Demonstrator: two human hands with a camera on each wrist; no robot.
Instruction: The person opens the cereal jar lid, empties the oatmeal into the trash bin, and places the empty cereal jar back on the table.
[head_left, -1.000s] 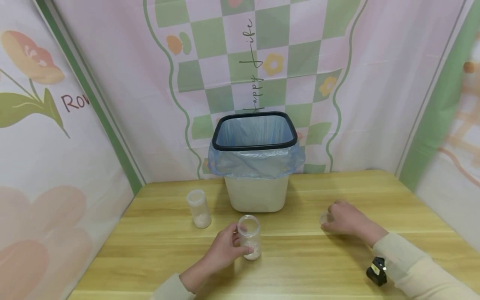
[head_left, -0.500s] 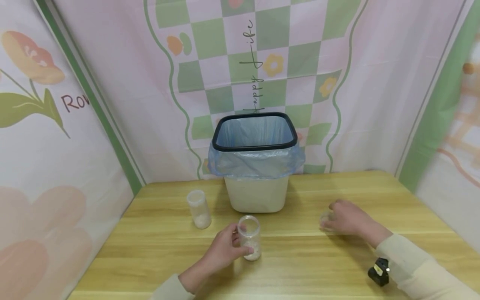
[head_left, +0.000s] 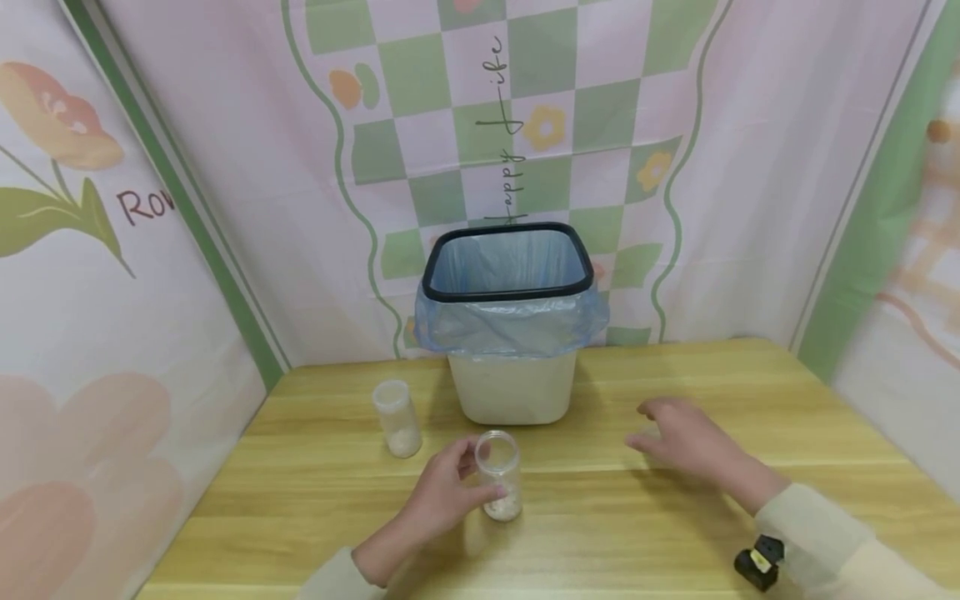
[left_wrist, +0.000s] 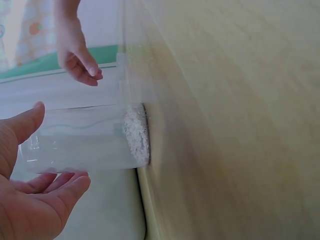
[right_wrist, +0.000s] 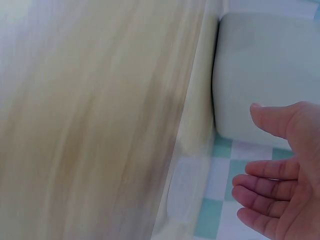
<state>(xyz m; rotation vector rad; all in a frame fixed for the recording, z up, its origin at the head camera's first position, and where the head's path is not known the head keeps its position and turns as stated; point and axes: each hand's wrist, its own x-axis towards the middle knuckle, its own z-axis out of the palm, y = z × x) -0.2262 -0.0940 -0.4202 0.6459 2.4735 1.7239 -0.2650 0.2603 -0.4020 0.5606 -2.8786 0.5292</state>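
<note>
My left hand (head_left: pixel 442 492) is around a clear jar (head_left: pixel 498 475) standing upright on the table, its mouth uncovered and white grains (left_wrist: pixel 136 134) at the bottom. In the left wrist view, the thumb and loosely extended fingers lie along the jar's two sides near its mouth. My right hand (head_left: pixel 686 442) hovers over the right part of the table, fingers spread from the thumb and holding nothing. Below it in the right wrist view lies a flat, translucent round lid (right_wrist: pixel 184 190). The head view does not show the lid clearly.
A white bin (head_left: pixel 513 387) with a black rim and blue bag liner (head_left: pixel 513 325) stands at the back middle of the wooden table (head_left: pixel 300 517). Left of it stands another clear jar (head_left: pixel 397 421) with white contents. Printed cloth walls enclose the back and sides.
My right hand has let go of the clear lid, and its fingers have spread. The left hand's fingers have loosened slightly around the jar, which stays in place.
</note>
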